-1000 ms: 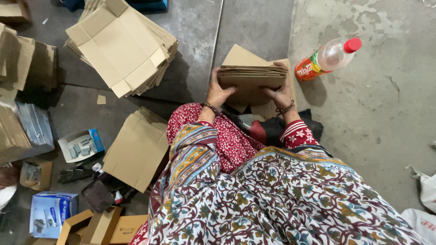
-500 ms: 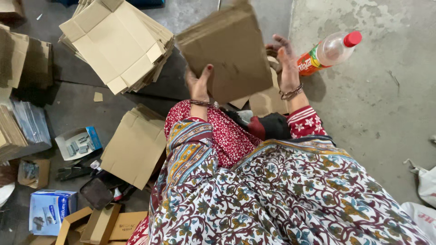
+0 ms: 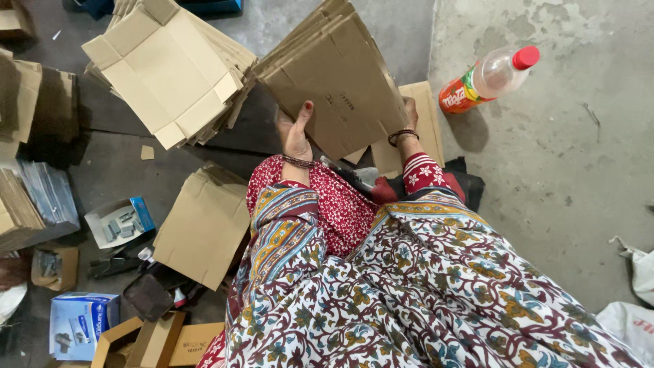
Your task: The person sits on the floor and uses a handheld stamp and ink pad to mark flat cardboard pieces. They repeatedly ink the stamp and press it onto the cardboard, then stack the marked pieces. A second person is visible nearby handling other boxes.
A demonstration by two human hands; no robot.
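We hold a stack of flattened cardboard boxes (image 3: 340,75) up off the floor (image 3: 558,177), tilted so its broad brown face is turned towards us. Our left hand (image 3: 295,129) is clamped on the stack's lower left edge, thumb on the near face and the other fingers hidden behind the card. Our right hand (image 3: 409,112) takes the lower right edge; most of it is behind the stack, so we cannot tell how its grip stands beyond the contact we see at the edge. Both wrists wear bangles and come out of red patterned sleeves.

Under the raised stack, another flat piece of cardboard (image 3: 426,112) lies on the floor just beyond our knees. To the right of it a clear plastic bottle (image 3: 487,78) with a red cap and an orange label lies on its side on the concrete. To the left, a large pile of opened-out cartons (image 3: 170,68) sits near the stack, and a single folded carton (image 3: 204,225) rests beside our left knee. Further left lie a small open blue box (image 3: 119,219) and a closed blue box (image 3: 78,324).
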